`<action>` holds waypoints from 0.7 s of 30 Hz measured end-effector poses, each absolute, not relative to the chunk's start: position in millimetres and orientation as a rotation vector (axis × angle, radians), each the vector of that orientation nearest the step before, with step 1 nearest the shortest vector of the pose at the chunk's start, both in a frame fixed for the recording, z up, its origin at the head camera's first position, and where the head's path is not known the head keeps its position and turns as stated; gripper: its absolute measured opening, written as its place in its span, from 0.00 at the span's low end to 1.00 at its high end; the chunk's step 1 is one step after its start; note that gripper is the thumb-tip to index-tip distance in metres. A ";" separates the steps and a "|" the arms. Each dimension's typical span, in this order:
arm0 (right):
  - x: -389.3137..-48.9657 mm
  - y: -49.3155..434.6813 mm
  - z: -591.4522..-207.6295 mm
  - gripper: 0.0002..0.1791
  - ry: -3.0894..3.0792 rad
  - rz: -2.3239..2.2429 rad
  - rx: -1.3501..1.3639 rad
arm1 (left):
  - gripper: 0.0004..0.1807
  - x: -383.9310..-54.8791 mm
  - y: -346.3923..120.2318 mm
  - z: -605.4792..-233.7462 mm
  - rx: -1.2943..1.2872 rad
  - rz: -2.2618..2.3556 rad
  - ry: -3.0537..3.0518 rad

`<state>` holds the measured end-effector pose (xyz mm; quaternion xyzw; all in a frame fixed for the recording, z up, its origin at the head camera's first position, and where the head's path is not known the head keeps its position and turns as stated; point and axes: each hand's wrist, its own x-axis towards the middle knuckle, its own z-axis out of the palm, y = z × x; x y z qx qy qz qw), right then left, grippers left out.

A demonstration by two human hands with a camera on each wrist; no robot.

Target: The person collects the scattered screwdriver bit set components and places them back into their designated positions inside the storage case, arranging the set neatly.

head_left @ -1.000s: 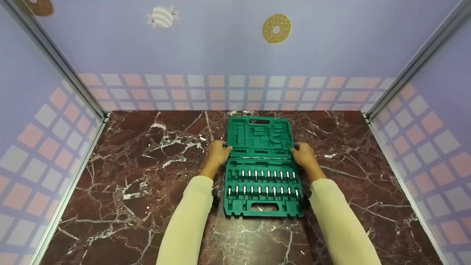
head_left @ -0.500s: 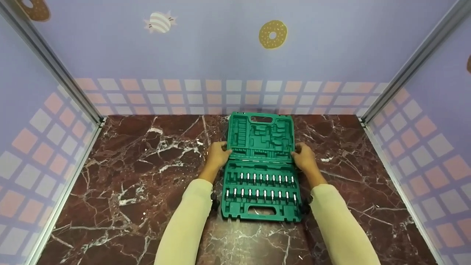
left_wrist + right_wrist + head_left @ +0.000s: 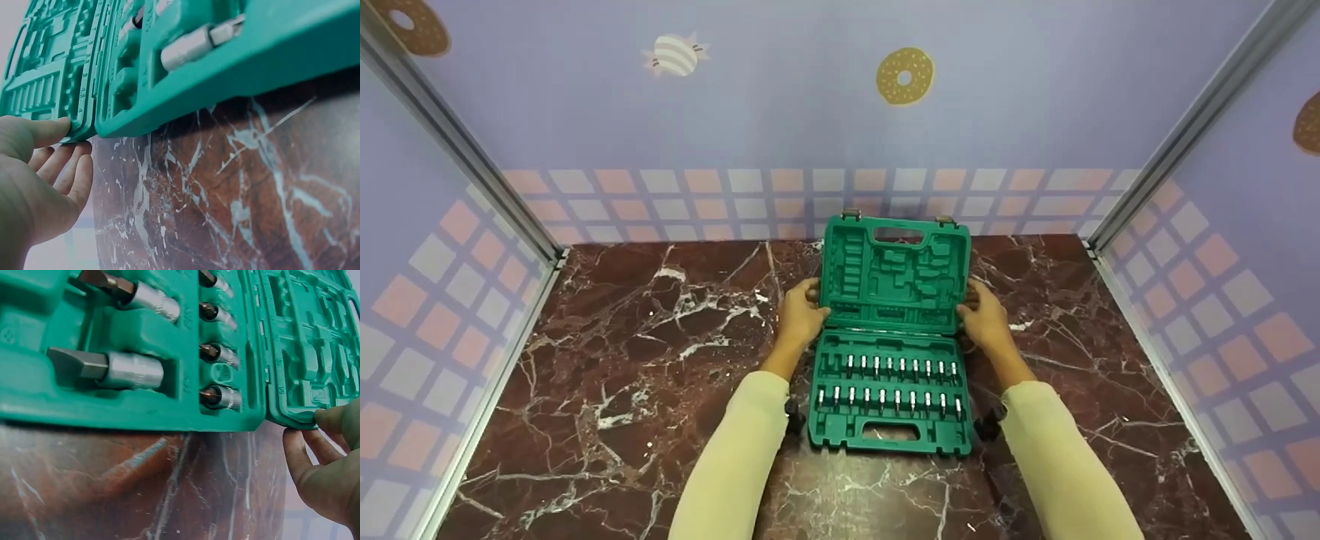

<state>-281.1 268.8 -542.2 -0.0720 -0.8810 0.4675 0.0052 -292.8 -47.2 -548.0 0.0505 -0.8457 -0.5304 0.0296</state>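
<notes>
A green plastic tool case (image 3: 892, 442) lies open on the marble table, its base towards me. Two rows of silver bit sockets (image 3: 883, 397) fill the base. The case lid (image 3: 897, 277) stands tilted up at the back, its moulded slots bare. My left hand (image 3: 801, 315) pinches the lid's left edge near the hinge, thumb on the inner rim and fingers behind. On the opposite edge my right hand (image 3: 984, 313) pinches the lid the same way. In the right wrist view, flat-blade bits (image 3: 107, 368) sit in their slots close to the camera.
Dark red marble tabletop (image 3: 660, 360) surrounds the case. A purple back wall (image 3: 780, 97) with pink and white squares rises just behind the lid. Side walls with metal corner rails (image 3: 1192, 135) bound the table left and right.
Both hands have raised the lid from nearly flat to a steeper tilt. Its latches now show along the top edge. The base stays on the table.
</notes>
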 end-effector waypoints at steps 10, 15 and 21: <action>-277.5 270.2 -533.8 0.28 -2.684 1.417 -0.075 | 0.23 -291.9 -53.6 -537.2 0.063 -1.614 -2.544; -274.2 271.1 -530.6 0.28 -2.611 1.413 -0.031 | 0.21 -290.7 -56.6 -526.2 -0.007 -1.582 -2.497; -270.3 272.7 -530.0 0.28 -2.548 1.406 0.048 | 0.26 -286.8 -57.1 -520.9 -0.101 -1.562 -2.445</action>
